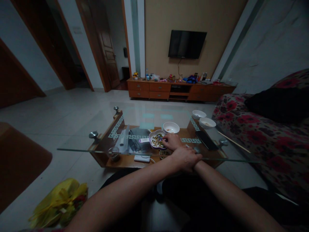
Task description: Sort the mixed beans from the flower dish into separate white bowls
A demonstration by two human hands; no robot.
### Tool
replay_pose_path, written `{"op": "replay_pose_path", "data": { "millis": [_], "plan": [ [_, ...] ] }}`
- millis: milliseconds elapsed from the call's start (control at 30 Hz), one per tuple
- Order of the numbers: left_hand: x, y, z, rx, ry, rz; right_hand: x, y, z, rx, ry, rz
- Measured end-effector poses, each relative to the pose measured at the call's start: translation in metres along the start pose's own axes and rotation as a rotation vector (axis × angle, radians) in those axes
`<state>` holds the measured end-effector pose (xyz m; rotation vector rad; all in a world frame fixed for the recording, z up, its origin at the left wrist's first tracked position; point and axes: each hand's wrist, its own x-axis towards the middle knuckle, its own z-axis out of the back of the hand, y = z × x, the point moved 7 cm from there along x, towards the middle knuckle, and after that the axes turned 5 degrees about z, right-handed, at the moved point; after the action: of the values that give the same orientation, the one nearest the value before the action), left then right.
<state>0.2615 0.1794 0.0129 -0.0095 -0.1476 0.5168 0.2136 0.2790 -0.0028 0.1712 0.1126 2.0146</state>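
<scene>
Just under the right hand [172, 141]: a scalloped white dish [151, 138] with purple edging, standing on the glass coffee table [79, 141], mixed beans [156, 140] across its floor. Right fingers bent down to the beans at the dish's right side; too small to tell if they're closed on one. Left hand [187, 158] lies across the right wrist, can't tell if it's clamped or just resting.

In the way: left forearm crosses in front of the right hand, so near-right access is covered. White bowl [171, 124] sits just beyond the fingers, close behind the dish, a few orange bits in it. Small round container [164, 154] just nearer than the dish, partly behind the left forearm.

Farther out, right of the grip and beyond: two more white bowls [199, 112], near the table's edge. Thin stick [234, 141] well right. Dark rectangular object [206, 140] between grip and stick. Left of the grip and nearer: white power strip [142, 158], seen low; clear cup [114, 154] farther left.

Dish orientation: labelled handle [145, 140] points left, away from the right hand. Long axis runs side to side, roughly along the table's near edge. Dish looks level.
</scene>
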Motion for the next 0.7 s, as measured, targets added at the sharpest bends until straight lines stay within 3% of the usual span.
{"op": "replay_pose_path", "data": {
  "millis": [700],
  "plan": [
    [-0.0009, 0.0012, -0.0025, 0.006, -0.059, -0.031, -0.0024, 0.0090, 0.0087, -0.025, 0.038, -0.005]
  ]
}}
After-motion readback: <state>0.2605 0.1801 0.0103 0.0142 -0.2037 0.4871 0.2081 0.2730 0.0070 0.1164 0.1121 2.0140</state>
